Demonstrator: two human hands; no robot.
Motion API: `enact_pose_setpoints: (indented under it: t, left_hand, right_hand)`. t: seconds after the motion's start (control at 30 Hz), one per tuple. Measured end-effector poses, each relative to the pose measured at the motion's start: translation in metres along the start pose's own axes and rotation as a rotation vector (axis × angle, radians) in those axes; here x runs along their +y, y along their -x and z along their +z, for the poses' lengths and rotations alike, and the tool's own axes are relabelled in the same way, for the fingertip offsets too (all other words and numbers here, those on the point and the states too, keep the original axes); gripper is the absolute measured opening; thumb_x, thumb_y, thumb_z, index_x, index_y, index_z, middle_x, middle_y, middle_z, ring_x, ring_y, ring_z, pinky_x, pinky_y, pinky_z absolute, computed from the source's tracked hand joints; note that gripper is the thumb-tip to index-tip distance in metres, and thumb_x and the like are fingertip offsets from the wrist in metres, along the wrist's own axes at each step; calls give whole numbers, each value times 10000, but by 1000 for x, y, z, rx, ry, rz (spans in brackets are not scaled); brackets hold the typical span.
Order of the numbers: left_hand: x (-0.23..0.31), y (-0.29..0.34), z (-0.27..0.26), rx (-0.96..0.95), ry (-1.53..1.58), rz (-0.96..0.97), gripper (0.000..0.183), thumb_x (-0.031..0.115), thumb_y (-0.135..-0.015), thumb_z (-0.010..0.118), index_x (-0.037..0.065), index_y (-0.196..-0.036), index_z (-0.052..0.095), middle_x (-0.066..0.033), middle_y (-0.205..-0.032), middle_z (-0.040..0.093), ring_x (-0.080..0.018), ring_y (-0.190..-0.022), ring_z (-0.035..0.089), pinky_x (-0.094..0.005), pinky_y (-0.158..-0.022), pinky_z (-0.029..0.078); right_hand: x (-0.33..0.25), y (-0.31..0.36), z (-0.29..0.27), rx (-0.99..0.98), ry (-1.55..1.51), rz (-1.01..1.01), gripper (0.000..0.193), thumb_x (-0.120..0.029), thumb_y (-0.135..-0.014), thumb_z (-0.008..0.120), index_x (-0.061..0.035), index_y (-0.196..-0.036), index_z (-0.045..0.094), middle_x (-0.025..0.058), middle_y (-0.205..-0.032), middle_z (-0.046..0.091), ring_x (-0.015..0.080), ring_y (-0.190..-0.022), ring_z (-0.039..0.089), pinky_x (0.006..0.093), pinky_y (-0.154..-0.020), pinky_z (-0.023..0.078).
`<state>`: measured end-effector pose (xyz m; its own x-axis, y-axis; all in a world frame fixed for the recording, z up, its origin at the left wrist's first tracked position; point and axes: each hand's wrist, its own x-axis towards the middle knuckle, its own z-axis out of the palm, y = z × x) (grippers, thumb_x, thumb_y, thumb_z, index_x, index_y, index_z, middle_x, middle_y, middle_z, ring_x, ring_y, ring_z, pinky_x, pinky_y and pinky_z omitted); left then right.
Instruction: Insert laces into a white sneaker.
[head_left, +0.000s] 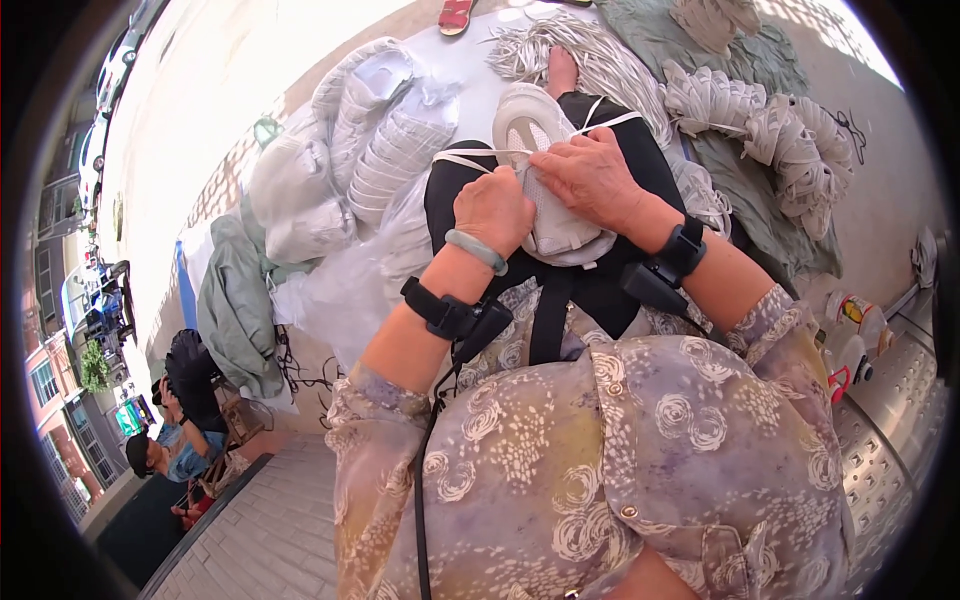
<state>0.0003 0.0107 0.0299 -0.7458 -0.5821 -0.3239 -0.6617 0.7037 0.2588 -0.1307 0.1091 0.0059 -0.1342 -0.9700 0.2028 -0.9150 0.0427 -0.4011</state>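
Note:
A white shoe [552,215] lies across my lap, its toe pointing away from me. My left hand [495,208] is closed in a fist at the shoe's left side, gripping a flat white shoelace [462,157] whose loose length trails over my left knee. From the right, my right hand [592,182] reaches over the shoe with thumb and forefinger pinched on the same lace near the eyelets. Another stretch of lace runs past my right knee. My fingers partly cover the lacing and the shoe's middle.
Nested stacks of white shoes [400,140] lie at the left beside clear plastic and a grey-green cloth [238,310]. A heap of white laces [625,85] spreads beyond my foot. Tied shoe bundles [790,150] rest at right, near a perforated metal surface [885,460]. Another person [180,445] sits far left.

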Motion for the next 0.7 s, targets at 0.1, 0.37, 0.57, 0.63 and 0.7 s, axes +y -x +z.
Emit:
enact_pose_setpoints:
  t: [0.1, 0.37, 0.57, 0.63, 0.7]
  left_hand:
    - [5, -8, 6, -2, 14, -11, 191, 158, -712, 561, -21, -776, 573, -212, -772, 623, -361, -754, 618, -428, -688, 494]
    - [1, -11, 13, 27, 53, 43, 169, 108, -710, 520, -23, -799, 579, -231, -761, 610, -393, -751, 597, -460, -686, 474]
    - [-8, -6, 16, 145, 198, 171, 162, 85, -687, 492, -21, -800, 543, -245, -706, 578, -405, -706, 572, -481, -671, 448]
    - [-1, -7, 15, 87, 118, 223, 135, 90, -695, 510, -10, -785, 512, -234, -695, 594, -401, -702, 589, -477, -670, 470]
    - [-9, -10, 16, 81, 166, 256, 139, 90, -691, 502, -9, -788, 511, -235, -685, 588, -402, -693, 585, -480, -665, 464]
  right_hand:
    - [-3, -2, -1, 0, 35, 0, 206, -224, -781, 577, -138, -963, 620, 9, -840, 633, 180, -774, 580, 365, -779, 321]
    - [-10, -12, -11, -149, -60, 186, 245, -232, -741, 605, -136, -966, 608, 56, -830, 645, 206, -789, 602, 390, -808, 303]
    - [-13, -5, -3, -104, -139, 260, 274, -220, -713, 632, -143, -965, 556, 53, -773, 631, 214, -767, 598, 383, -775, 303]
    - [-11, 1, 0, -107, -119, 296, 281, -219, -703, 640, -141, -955, 541, 49, -757, 624, 215, -759, 595, 379, -764, 303]
    - [-8, 2, 7, -13, -108, 215, 286, -223, -694, 643, -138, -938, 520, 41, -737, 607, 222, -746, 589, 382, -751, 306]
